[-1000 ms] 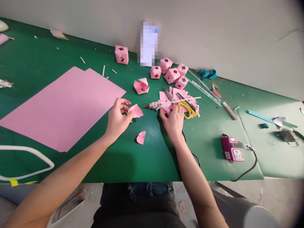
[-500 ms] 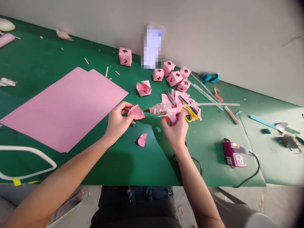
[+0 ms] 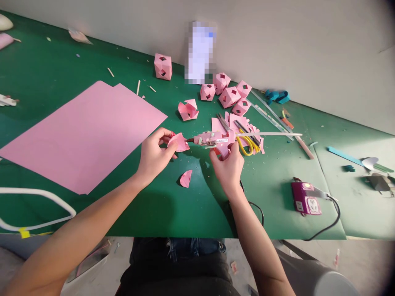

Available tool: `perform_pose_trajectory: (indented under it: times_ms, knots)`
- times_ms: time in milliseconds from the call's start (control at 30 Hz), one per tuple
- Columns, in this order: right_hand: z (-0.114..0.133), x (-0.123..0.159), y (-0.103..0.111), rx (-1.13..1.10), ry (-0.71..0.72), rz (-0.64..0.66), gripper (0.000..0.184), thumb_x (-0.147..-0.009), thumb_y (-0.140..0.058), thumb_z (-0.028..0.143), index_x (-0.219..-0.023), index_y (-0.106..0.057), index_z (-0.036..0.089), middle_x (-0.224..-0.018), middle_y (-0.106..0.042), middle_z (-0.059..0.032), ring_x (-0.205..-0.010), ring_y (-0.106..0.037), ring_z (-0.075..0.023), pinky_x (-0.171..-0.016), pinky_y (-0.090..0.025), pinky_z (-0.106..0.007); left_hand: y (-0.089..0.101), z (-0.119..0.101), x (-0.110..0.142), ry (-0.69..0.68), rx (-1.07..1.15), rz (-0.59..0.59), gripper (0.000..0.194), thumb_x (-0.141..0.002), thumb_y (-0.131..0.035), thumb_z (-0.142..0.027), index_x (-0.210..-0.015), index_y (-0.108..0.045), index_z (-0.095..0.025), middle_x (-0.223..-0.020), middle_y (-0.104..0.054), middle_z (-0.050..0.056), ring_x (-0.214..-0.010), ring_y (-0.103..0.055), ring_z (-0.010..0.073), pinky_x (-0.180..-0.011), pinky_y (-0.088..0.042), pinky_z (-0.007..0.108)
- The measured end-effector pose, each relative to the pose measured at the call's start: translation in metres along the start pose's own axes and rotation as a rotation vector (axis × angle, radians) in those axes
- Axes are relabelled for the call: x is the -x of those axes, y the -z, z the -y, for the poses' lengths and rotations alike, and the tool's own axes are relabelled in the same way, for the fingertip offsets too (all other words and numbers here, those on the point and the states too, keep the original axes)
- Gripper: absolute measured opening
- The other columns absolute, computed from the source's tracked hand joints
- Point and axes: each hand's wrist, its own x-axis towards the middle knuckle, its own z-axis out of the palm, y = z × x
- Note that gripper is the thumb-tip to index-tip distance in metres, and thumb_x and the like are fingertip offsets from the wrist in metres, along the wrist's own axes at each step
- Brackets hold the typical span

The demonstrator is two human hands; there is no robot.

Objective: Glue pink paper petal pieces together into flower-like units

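Between the fingertips of my left hand (image 3: 157, 152) is a small folded piece of pink paper (image 3: 179, 142). My right hand (image 3: 228, 166) is closed round the handle of a pink hot glue gun (image 3: 212, 139). Its dark nozzle points left and is at the paper's right edge; whether they touch I cannot tell. From the gun's rear sticks out a long clear glue stick (image 3: 271, 134). Below the hands lies a loose pink paper piece (image 3: 186, 179). A partly open pink paper shape (image 3: 188, 111) rests just beyond them.
Several pink paper balls with cut-out holes (image 3: 230, 97) sit near the wall beside a blurred upright screen (image 3: 199, 53). Large pink sheets (image 3: 86, 139) cover the left. Yellow-handled scissors (image 3: 246, 147) lie on paper scraps behind the gun. A purple power socket (image 3: 305, 199) with a cable is at right.
The view has shifted slightly. Both hands keep their holds, and the gun's nozzle stays beside the folded paper. The glue stick's far end now shows a little farther left.
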Motion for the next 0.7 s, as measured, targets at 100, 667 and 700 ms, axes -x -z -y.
perform_pose_trajectory:
  times_ms: [100,667,700]
  knots:
    - [0.0001,0.0000,0.0004,-0.001,0.001,0.003,0.034,-0.075,-0.066,0.044,-0.083,-0.036,0.030,-0.064,-0.049,0.0082,-0.057,-0.046,-0.0159,-0.059,-0.041,-0.031,-0.0006,-0.0021,0.0003,0.002,0.001,-0.008,0.009,-0.079,-0.069,-0.021,-0.086,-0.063,-0.021,-0.079,-0.069,0.000,-0.051,-0.065,0.0118,-0.048,-0.053,0.023]
    - [0.0001,0.0021,0.0004,0.009,0.048,0.000,0.024,-0.077,-0.062,0.040,-0.090,-0.048,0.027,-0.068,-0.059,0.0030,-0.060,-0.053,-0.0186,-0.061,-0.048,-0.033,-0.0023,-0.0066,0.0010,-0.019,-0.013,-0.049,0.009,-0.075,-0.068,-0.024,-0.082,-0.062,-0.021,-0.081,-0.068,0.002,-0.072,-0.069,0.0157,-0.046,-0.049,0.019]
    - [-0.0003,0.0021,0.0001,0.013,0.054,-0.003,0.023,-0.077,-0.062,0.040,-0.090,-0.048,0.028,-0.069,-0.060,0.0027,-0.060,-0.054,-0.0188,-0.061,-0.048,-0.033,-0.0024,-0.0066,0.0009,-0.020,-0.012,-0.050,0.010,-0.074,-0.068,-0.024,-0.082,-0.062,-0.021,-0.082,-0.068,0.002,-0.072,-0.069,0.0158,-0.046,-0.049,0.019]
